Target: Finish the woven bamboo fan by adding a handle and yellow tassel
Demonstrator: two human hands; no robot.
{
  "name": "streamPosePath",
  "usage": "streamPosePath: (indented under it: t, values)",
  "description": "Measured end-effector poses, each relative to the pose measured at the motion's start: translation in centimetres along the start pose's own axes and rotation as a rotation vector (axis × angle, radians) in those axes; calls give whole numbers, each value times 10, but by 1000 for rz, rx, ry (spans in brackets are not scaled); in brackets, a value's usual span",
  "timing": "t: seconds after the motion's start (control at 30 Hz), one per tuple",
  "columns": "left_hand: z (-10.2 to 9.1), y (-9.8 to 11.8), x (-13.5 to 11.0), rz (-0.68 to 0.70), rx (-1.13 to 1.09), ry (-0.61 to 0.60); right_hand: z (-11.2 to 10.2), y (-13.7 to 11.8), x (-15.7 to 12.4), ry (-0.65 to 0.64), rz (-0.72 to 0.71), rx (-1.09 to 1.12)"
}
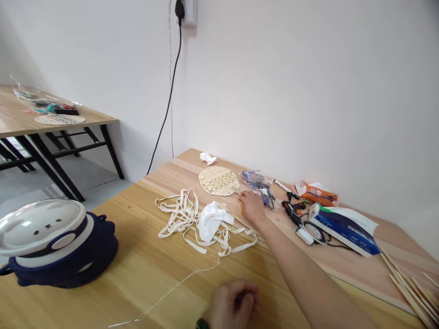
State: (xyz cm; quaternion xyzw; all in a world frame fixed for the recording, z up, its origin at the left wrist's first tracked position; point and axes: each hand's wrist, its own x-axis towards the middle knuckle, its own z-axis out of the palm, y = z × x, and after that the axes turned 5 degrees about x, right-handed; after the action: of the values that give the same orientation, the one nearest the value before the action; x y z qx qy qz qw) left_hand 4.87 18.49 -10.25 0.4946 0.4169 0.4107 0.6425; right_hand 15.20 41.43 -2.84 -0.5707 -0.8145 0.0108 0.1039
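Note:
My right hand (253, 209) reaches across the table, fingers bent down beside the short stem of a round woven fan (218, 180). A bit of yellow shows at its fingertips; what they grip is mostly hidden. My left hand (233, 304) rests near the front edge, loosely curled, and nothing shows in it. Between the hands lie a crumpled white cloth (213, 220) and a tangle of cream cotton tape (180, 212). A thin thread (178, 288) trails from there toward a needle-like metal piece (121, 324) at the bottom.
Bagged items (259, 183), a hot glue gun (295, 211), a blue box (345, 230), an orange packet (317, 194) and thin sticks (408, 285) line the right side. A navy bear-faced container (65, 251) stands at left. Crumpled tissue (207, 158) lies at the far corner.

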Motion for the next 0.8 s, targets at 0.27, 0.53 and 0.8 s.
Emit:
streamPosePath:
  t: [0.27, 0.53, 0.8]
  values:
    - [0, 2, -1, 23, 30, 29, -8, -5, -25, 150, -84, 56]
    - [8, 23, -5, -21, 25, 111, 1, 12, -91, 303, -50, 113]
    - [9, 31, -7, -44, -16, 140, 10, -16, -153, 280, -276, 72]
